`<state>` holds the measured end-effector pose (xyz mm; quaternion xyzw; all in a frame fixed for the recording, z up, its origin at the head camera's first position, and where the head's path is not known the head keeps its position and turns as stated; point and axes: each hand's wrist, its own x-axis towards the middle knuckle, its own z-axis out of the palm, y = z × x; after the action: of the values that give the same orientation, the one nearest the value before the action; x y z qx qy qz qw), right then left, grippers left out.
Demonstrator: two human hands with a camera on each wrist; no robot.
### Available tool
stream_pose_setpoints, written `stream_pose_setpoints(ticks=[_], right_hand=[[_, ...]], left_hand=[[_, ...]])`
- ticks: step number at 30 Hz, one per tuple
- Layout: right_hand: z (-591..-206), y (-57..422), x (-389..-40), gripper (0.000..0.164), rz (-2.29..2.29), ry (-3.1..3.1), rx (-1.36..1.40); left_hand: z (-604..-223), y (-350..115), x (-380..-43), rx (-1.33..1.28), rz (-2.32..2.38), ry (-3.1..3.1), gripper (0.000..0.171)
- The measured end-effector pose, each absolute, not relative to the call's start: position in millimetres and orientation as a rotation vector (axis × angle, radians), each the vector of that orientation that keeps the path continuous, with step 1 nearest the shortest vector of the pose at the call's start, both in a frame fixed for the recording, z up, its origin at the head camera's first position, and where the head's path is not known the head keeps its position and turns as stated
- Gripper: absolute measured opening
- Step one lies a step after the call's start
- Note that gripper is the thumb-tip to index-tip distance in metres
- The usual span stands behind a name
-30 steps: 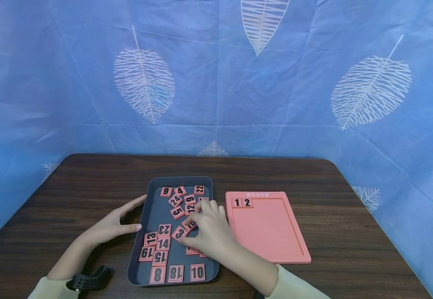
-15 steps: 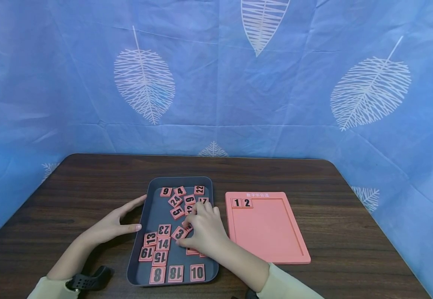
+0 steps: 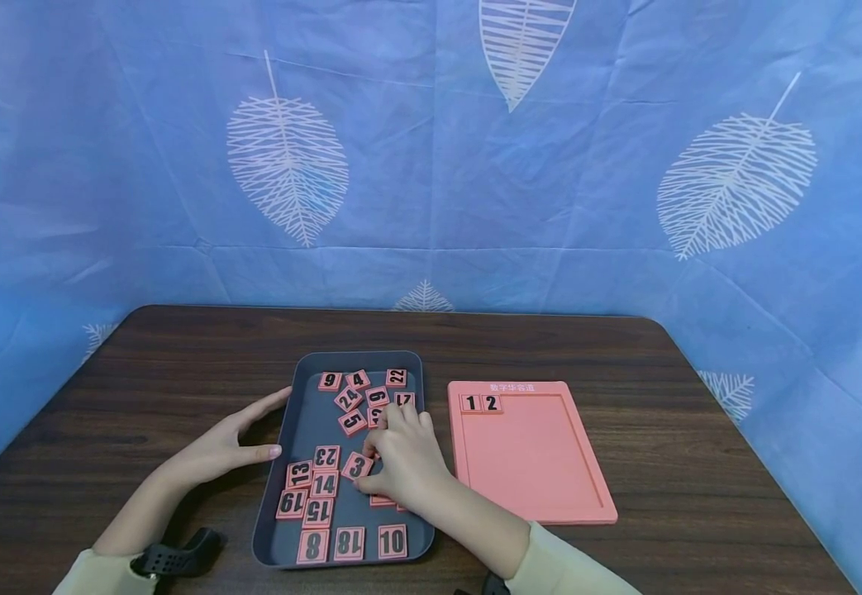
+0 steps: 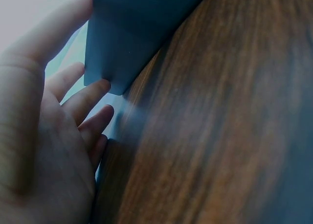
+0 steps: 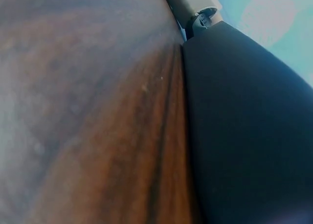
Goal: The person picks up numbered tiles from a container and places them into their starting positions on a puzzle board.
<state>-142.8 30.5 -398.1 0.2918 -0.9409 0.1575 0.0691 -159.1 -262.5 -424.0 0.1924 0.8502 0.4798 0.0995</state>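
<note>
In the head view a dark grey tray holds several pink number tiles. My right hand reaches over it, thumb and index finger pinching the edges of the 3 tile, which lies slanted on the tray floor. That hand partly covers tiles beneath it, and the right wrist view does not show it. My left hand rests against the tray's left side with thumb and fingers spread. The left wrist view shows its fingertips touching the tray's outer wall. A pink board stands right of the tray, bearing the 1 tile and 2 tile.
Around the 3 tile lie others, such as the 23 tile, the 5 tile and the 10 tile. Everything stands on a dark wooden table. A blue leaf-patterned cloth hangs behind it.
My right hand has shifted slightly left and its thumb and index finger have drawn in around the 3 tile. The left hand and the board have stayed in place.
</note>
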Motion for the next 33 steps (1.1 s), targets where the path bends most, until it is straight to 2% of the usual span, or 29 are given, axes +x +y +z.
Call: stream_pose_setpoints(ticks=[15, 25, 33], right_hand=[[-383, 46, -144, 0.023, 0.507, -2.730, 0.932], [-371, 75, -148, 0.027, 0.464, -2.671, 0.945], [-369, 108, -157, 0.025, 0.420, -2.613, 1.003]], left_hand=[[-425, -262, -160, 0.561, 1.429, 2.511, 0.077], [-425, -261, -157, 0.566, 1.421, 2.517, 0.077], [-427, -261, -158, 0.546, 1.444, 2.497, 0.077]])
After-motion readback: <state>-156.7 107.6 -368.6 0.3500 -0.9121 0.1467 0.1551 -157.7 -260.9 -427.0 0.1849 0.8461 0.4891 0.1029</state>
